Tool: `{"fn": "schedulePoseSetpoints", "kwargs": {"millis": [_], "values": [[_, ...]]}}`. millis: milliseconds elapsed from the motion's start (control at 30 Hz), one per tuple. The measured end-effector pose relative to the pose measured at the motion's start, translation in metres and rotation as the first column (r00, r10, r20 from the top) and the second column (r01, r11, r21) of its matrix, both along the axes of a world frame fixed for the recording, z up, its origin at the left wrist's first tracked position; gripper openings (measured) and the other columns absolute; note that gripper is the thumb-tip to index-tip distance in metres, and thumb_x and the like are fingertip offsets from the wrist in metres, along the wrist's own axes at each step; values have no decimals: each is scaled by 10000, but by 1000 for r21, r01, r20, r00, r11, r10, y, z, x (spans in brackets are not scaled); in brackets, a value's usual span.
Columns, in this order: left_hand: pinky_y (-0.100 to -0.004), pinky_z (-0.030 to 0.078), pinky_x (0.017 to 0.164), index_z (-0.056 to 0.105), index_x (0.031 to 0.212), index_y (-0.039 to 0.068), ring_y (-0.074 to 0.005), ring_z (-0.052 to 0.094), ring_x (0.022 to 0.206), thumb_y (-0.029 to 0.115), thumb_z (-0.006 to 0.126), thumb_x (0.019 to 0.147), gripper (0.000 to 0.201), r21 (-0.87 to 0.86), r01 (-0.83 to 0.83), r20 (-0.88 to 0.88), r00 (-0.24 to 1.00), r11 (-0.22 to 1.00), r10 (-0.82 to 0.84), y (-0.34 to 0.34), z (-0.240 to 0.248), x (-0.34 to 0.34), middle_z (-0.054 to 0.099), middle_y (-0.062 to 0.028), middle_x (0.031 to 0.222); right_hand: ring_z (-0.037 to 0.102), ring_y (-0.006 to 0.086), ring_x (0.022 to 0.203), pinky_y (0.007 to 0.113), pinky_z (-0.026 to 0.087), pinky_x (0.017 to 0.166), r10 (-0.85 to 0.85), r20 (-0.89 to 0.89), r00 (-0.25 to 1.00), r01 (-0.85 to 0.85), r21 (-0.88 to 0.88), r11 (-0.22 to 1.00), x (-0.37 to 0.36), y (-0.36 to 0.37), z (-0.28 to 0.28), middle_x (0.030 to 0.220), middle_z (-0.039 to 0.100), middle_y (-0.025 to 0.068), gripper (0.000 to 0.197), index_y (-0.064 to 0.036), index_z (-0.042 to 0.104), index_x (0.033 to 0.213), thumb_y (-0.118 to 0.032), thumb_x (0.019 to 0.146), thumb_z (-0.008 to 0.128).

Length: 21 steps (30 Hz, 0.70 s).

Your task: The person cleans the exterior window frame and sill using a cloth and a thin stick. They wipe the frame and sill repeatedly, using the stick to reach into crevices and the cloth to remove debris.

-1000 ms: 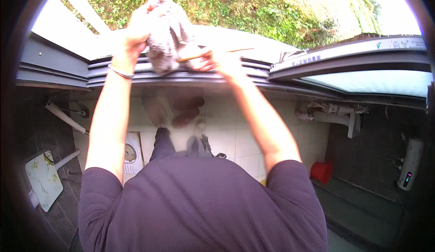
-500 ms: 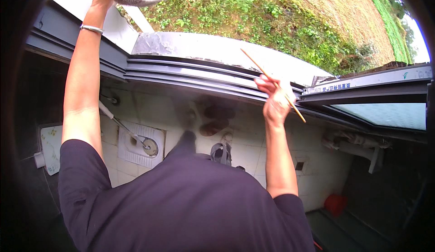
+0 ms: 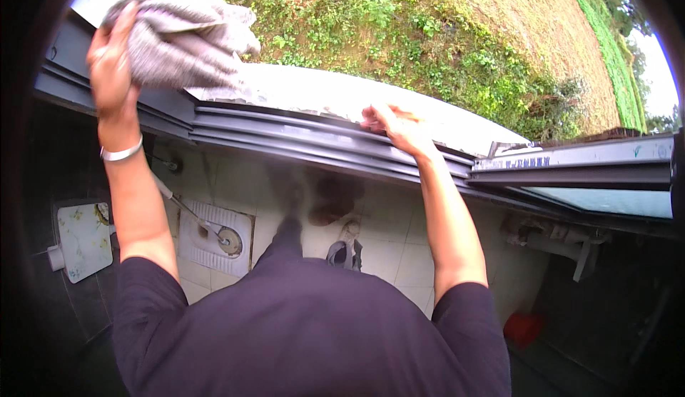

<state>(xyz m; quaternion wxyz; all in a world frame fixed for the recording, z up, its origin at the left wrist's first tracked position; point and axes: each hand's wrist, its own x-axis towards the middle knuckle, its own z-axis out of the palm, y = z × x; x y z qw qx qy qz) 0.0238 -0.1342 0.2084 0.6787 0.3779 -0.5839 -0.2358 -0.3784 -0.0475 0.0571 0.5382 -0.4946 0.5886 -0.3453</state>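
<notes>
While our left hand (image 3: pixel 113 72) grips the left edge of a crumpled grey cloth (image 3: pixel 193 40), we have that cloth up at the left end of the grey window track (image 3: pixel 328 143), its loose folds spreading toward the outside. We wear a pale bracelet (image 3: pixel 121 153) on the left wrist, near the same end of the track. Our right hand (image 3: pixel 396 127) is over the far edge of the track, right of its middle, fingers partly bent and blurred; we cannot tell whether it holds anything or touches the rails. Just beyond the track we see a white ledge (image 3: pixel 314 90), and past that a slope with green plants (image 3: pixel 399 33). At the track's right end stands a glazed window panel (image 3: pixel 606 198). On our side of the track, down on the tiled floor (image 3: pixel 382 243), are a squat toilet (image 3: pixel 196 243) toward its left end and a red bucket (image 3: pixel 523 329) beyond its right.
</notes>
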Motion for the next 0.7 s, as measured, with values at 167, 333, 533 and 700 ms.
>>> {"fn": "schedulePoseSetpoints", "kwargs": {"millis": [167, 333, 533, 700], "values": [[-379, 415, 1058, 518, 1262, -99, -252, 578, 1171, 64, 442, 988, 328, 115, -142, -218, 962, 983, 165, 74, 12, 20, 585, -189, 1255, 655, 152, 643, 260, 514, 597, -486, -48, 873, 299, -735, 609, -19, -76, -6, 819, 709, 78, 202, -19, 698, 884, -140, 964, 558], [-407, 411, 1061, 462, 1310, -98, -281, 571, 1181, 93, 429, 987, 376, 133, 178, -274, 952, 975, -136, 111, 0, 73, 564, -212, 1276, 697, 180, 735, 279, 563, 644, 14, 166, 986, 23, -217, 976, 1, -66, 21, 854, 710, 104, 215, -15, 703, 914, -181, 956, 574], [-427, 409, 1060, 463, 1332, -65, -281, 568, 1184, 113, 459, 979, 395, 135, 253, -357, 914, 958, -192, 130, -19, 78, 561, -198, 1290, 689, 138, 687, 225, 533, 598, -408, -118, 905, 266, -592, 761, -63, -81, -17, 834, 716, 112, 226, 12, 692, 910, -175, 955, 572], [-424, 425, 1050, 440, 1357, -56, -275, 574, 1174, 101, 482, 968, 421, 164, 263, -407, 896, 951, -178, 134, -32, 73, 563, -197, 1285, 701, 152, 722, 275, 559, 645, -134, -30, 991, 120, -282, 952, -53, -64, -18, 791, 716, 83, 240, -3, 700, 948, -203, 963, 569]]}}
